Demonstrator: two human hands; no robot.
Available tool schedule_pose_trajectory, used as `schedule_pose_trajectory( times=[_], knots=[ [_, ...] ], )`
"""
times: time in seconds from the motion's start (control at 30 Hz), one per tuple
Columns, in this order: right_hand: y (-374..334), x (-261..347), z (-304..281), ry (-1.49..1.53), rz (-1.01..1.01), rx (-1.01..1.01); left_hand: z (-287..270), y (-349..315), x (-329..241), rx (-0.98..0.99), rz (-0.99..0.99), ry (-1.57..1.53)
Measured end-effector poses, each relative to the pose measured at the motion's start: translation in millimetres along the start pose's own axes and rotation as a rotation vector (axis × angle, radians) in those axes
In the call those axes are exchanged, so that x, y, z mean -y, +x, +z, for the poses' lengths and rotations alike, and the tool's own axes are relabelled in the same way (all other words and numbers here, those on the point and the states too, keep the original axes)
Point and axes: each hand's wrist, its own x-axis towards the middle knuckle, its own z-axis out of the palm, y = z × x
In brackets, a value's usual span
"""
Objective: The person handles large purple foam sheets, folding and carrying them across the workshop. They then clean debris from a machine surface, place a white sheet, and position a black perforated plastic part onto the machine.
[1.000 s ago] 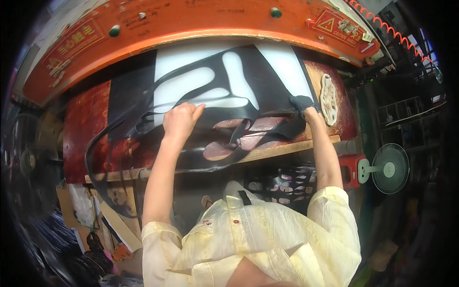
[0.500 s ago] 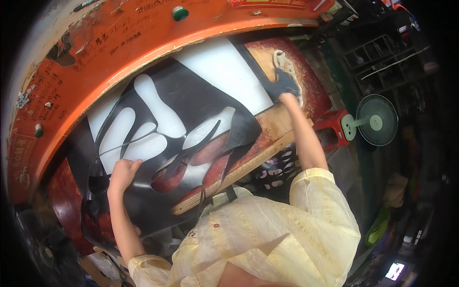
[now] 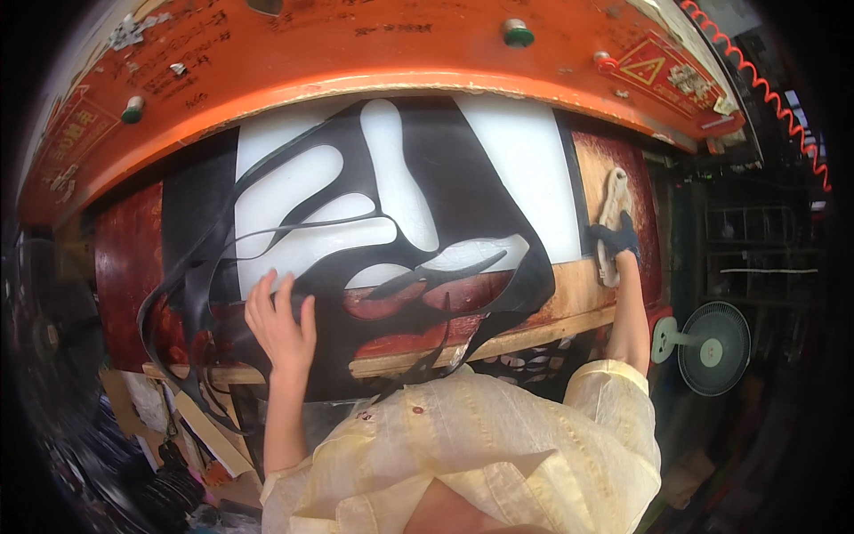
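Note:
A black sheet (image 3: 445, 160) with several sole-shaped cutouts lies over a white board (image 3: 525, 165). My bare left hand (image 3: 283, 325) is over the sheet's lower left part, fingers spread and holding nothing. Whether it touches the sheet cannot be made out. At the right, my right hand (image 3: 624, 238), in a dark glove, is wrapped round the middle of a pale, sole-shaped cutting die (image 3: 615, 198). The die is on or just above the bare wooden part of the table, beside the white board. My palm hides its middle.
An orange machine beam (image 3: 374, 62) with green knobs spans the far side. Thin black offcut strips (image 3: 151, 311) loop over the table's left end. A fan (image 3: 713, 349) stands right of my right arm. Cardboard (image 3: 213, 432) leans below the table's left edge.
My left hand has gone from fingers curled at the sheet's edge to fingers spread. My right hand stays at the die. The whole view has turned and shifted.

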Motion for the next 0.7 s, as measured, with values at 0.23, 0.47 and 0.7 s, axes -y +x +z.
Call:
schedule_pose_trajectory(
  times=[0.23, 0.47, 0.7],
  knots=[
    [-67.2, 75.6, -17.8, 0.742, -0.070, 0.297, 29.1, -79.5, -21.5, 0.159, 0.211, -0.430],
    [-121.8, 217.8, 10.9, 0.314, -0.530, 0.419, 37.7, -94.0, -19.3, 0.063, 0.169, -0.429],
    [-148.0, 309.0, 87.7, -0.339, -0.502, -0.017, 47.9, -117.9, -28.8, 0.011, 0.167, -0.295]
  ],
)
